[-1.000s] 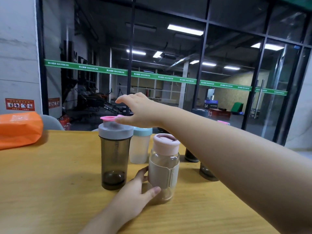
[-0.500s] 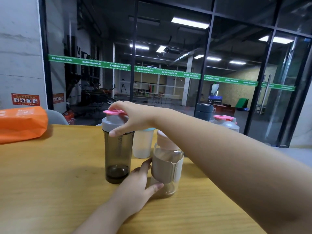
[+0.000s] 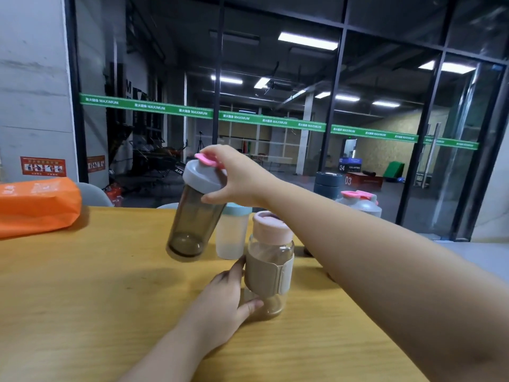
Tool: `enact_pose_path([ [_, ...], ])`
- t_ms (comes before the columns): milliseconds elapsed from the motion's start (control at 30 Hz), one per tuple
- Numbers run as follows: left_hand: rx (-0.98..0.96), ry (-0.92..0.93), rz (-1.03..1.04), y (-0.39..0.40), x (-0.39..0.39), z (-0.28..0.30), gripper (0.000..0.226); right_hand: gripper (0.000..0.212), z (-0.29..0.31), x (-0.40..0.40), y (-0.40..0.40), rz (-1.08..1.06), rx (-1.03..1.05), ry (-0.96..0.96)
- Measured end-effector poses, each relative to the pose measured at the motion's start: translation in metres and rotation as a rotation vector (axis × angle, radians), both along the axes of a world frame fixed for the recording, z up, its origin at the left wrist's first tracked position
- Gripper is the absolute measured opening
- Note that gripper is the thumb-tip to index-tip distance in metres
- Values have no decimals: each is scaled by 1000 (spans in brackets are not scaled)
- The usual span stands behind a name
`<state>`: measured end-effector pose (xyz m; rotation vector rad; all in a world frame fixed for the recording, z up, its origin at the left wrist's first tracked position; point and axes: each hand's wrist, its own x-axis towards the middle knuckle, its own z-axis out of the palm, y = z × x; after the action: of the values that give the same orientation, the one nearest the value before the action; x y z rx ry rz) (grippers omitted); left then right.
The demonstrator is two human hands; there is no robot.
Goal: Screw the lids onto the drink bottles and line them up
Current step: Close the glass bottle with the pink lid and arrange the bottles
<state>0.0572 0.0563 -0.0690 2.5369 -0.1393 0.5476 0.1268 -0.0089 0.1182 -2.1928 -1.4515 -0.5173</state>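
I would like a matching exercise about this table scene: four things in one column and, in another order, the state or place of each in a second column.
Things:
1. smoky shaker bottle
2. glass bottle with beige sleeve
3. frosted bottle with blue lid
4. orange bag

States:
A. lies at the far left of the table
B. lifted and tilted, gripped at the lid by the right hand
C. stands untouched behind the others
D. stands upright, held low by the left hand

Pairs: 1-B, 2-D, 3-C, 4-A
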Motion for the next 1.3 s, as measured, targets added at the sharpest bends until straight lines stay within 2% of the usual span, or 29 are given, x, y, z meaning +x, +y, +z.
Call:
enact_pose_path([
  [267,27,-4,-2,-1,-3,0,84,75,25,5,-57,-72,267,-66],
  [533,29,24,24,1,2,-1,87,74,46,12,-113,-231,420,-88],
  [667,-11,22,28,1,2,-3,86,75,64,13,-137,-313,407,-94],
  [867,-48,-12,27,1,2,-8,81,64,78,17,-168,-390,350,-81],
  [1000,-84,-8,36,-3,6,-8,79,67,78,20,-189,-437,342,-87],
  [1133,-160,14,18,1,5,-9,96,68,80,14,-210,-437,300,-87],
  [1233,-174,-4,22,0,4,-9,72,69,83,6,-224,-422,255,-47],
  [1300,-166,-17,19,-1,3,-9,64,71,81,3,-231,-434,207,-38],
])
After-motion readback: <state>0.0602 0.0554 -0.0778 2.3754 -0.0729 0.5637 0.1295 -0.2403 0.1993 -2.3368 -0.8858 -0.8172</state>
